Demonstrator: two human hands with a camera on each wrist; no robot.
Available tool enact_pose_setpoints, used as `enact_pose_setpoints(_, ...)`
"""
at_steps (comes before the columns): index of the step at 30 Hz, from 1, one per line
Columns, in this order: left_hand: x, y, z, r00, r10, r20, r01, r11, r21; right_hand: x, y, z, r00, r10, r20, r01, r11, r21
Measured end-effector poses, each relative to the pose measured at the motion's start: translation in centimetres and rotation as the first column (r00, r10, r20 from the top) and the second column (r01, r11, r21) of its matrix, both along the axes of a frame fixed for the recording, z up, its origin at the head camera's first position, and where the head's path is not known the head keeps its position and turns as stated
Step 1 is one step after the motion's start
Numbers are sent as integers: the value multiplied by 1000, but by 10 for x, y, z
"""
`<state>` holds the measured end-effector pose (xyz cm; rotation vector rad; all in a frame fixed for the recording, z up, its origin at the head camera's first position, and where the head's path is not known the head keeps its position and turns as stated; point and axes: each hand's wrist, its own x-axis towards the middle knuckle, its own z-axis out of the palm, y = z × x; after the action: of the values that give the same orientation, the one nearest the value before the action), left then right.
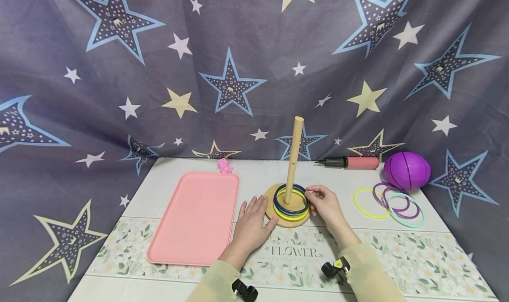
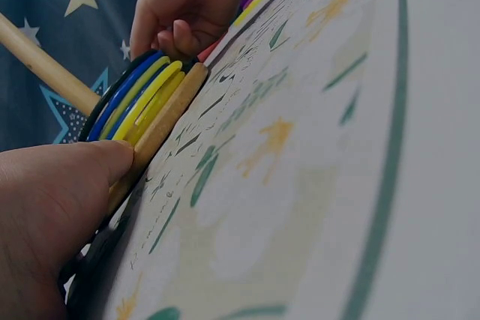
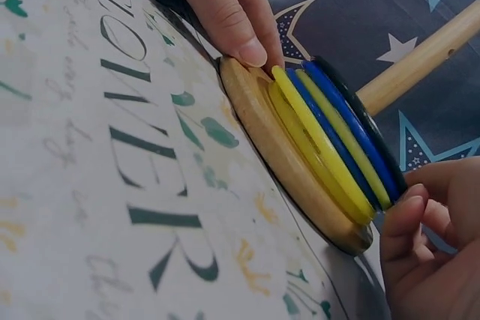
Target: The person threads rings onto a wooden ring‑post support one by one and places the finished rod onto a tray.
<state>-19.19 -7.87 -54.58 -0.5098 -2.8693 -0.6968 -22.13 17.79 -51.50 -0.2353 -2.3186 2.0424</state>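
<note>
A wooden post point(image 1: 294, 156) rises from a round wooden base point(image 3: 285, 162). Stacked around its foot are several rings: yellow rings point(image 3: 300, 121) low down, blue rings point(image 3: 349, 129) among them, and a dark ring point(image 3: 352, 95) on top. From the right, my right hand point(image 1: 327, 207) pinches the edge of the dark ring between thumb and fingers; whether the blue ring below is also caught, I cannot tell. My left hand point(image 1: 251, 222) lies at the base's left side, fingers extended, thumb touching the base near the lower rings.
Left of the post lies a pink tray point(image 1: 195, 218), with a small pink toy point(image 1: 224, 166) behind it. At the right are a yellow ring point(image 1: 355, 201), purple rings point(image 1: 375, 196), a mint ring point(image 1: 422, 215) and a purple ball point(image 1: 407, 170). A hand pump point(image 1: 359, 162) lies near the curtain.
</note>
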Motion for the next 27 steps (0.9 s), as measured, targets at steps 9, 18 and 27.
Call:
enact_pose_setpoints(9, 1, 1, 1, 1000, 6, 18, -6, 1000, -14, 8, 14, -3, 999, -37, 3, 37, 998, -57)
enact_pose_setpoints(18, -1, 1, -1, 1000, 12, 29, -12, 1000, -24, 23, 42, 2, 996, -92, 14, 93, 995, -45)
enact_pose_setpoints(27, 0, 1, -3, 1000, 13, 26, -12, 999, -29, 35, 73, 6, 985, -172, 5, 171, 979, -112)
